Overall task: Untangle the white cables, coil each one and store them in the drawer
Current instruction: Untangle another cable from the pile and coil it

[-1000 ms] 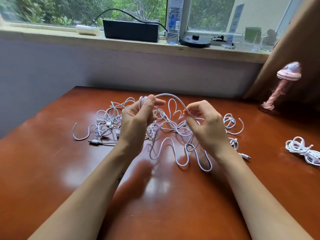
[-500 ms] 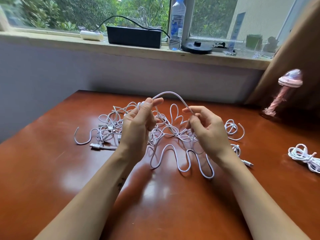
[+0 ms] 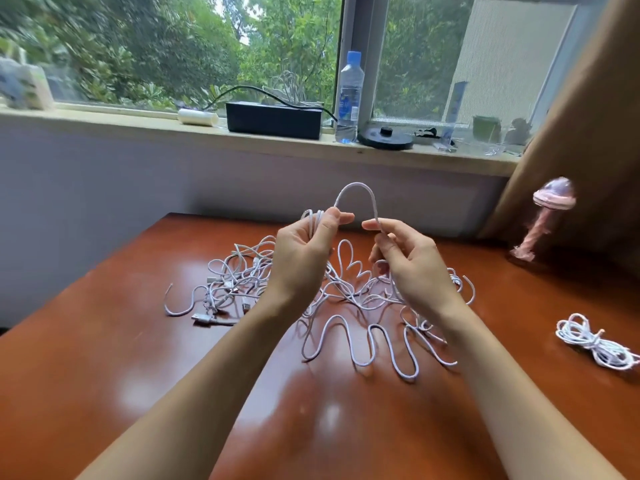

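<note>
Both hands have drawn closer together since 0.5 s ago, and the arch of cable (image 3: 356, 187) between them now stands narrower and taller. At the arch's left foot, the left hand (image 3: 304, 252) pinches the cable between thumb and forefinger, with 2 or 3 loops gathered inside its curled fingers and showing above them. The right hand (image 3: 410, 263) pinches the arch's right foot between thumb and forefinger, its other fingers loosely curled below. Both hands are raised above the table (image 3: 104, 375), over the middle of the tangle (image 3: 242, 277). From the right hand the cable drops toward the tangle, but its course among the other strands cannot be told. White strands of the tangle spread left and right behind the wrists, and 1 wavy run lies nearest, between the forearms. On the tangle's near left edge a plug (image 3: 204, 318) rests flat on the wood. Well apart at the right edge of the table lies a coiled bundle (image 3: 592, 341). Far right, a pink lamp (image 3: 549, 216) stands against the brown curtain (image 3: 588, 126). On the sill (image 3: 104, 121) beyond the table sit, from left to right, a white roll (image 3: 197, 116), a black box (image 3: 273, 120), a water bottle (image 3: 349, 95) and a black disc (image 3: 386, 137).
</note>
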Demonstrator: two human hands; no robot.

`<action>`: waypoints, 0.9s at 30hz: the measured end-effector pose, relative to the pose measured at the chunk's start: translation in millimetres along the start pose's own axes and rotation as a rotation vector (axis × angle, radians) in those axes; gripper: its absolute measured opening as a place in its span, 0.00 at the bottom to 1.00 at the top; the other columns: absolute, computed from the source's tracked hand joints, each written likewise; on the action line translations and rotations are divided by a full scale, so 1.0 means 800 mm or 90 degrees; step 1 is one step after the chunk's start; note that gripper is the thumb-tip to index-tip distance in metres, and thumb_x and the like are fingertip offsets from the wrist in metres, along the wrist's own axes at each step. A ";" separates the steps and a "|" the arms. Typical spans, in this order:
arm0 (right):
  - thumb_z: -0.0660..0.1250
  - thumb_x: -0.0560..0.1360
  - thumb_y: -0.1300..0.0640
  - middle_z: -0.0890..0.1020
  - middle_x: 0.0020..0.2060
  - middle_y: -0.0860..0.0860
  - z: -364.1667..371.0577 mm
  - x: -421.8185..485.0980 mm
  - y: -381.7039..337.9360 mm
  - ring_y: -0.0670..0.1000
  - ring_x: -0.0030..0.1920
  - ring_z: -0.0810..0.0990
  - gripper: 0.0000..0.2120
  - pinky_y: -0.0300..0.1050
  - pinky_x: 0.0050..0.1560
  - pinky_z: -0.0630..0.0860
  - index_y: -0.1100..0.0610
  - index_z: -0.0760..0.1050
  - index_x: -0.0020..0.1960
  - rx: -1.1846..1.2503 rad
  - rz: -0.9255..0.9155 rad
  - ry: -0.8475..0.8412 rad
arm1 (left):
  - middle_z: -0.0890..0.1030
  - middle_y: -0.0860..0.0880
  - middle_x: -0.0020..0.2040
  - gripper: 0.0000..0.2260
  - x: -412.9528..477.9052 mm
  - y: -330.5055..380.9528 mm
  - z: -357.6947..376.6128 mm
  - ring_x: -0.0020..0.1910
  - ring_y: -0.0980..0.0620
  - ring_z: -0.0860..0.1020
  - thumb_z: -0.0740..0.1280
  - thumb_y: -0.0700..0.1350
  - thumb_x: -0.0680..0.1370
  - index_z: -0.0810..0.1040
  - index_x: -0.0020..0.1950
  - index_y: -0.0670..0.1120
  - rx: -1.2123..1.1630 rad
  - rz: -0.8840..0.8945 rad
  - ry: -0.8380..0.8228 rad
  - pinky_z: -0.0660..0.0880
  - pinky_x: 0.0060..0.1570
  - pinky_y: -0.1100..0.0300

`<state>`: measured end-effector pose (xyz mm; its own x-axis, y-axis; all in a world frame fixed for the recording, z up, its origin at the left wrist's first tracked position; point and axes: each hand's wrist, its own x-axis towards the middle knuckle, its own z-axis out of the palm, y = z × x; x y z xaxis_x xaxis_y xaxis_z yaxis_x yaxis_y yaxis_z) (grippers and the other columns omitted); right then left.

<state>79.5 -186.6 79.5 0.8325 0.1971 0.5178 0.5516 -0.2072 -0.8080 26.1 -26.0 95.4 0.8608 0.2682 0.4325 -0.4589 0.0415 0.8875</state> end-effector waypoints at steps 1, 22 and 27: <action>0.62 0.84 0.60 0.78 0.33 0.48 0.000 0.002 -0.004 0.45 0.33 0.75 0.11 0.38 0.37 0.74 0.52 0.81 0.60 -0.004 -0.009 -0.005 | 0.72 0.59 0.27 0.15 0.000 0.002 0.002 0.28 0.59 0.70 0.62 0.46 0.85 0.85 0.51 0.40 0.002 -0.007 -0.013 0.69 0.36 0.65; 0.61 0.81 0.41 0.86 0.49 0.50 0.033 -0.002 0.043 0.60 0.54 0.81 0.14 0.51 0.48 0.76 0.40 0.79 0.62 -0.537 -0.044 -0.103 | 0.77 0.43 0.36 0.21 0.045 -0.018 -0.009 0.36 0.47 0.73 0.58 0.52 0.81 0.73 0.64 0.36 -0.508 -0.167 -0.060 0.71 0.51 0.55; 0.64 0.79 0.45 0.86 0.49 0.47 0.039 -0.013 0.051 0.55 0.53 0.82 0.14 0.47 0.45 0.71 0.39 0.79 0.63 -0.548 -0.079 -0.165 | 0.84 0.37 0.54 0.17 0.047 -0.041 -0.025 0.46 0.44 0.79 0.57 0.54 0.82 0.65 0.62 0.43 -0.431 -0.151 -0.018 0.72 0.59 0.52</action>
<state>91.9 -167.4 32.2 0.7845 0.4535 0.4230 0.5710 -0.7944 -0.2071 68.9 2.2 79.6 0.9553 0.1539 0.2525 -0.2873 0.6856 0.6689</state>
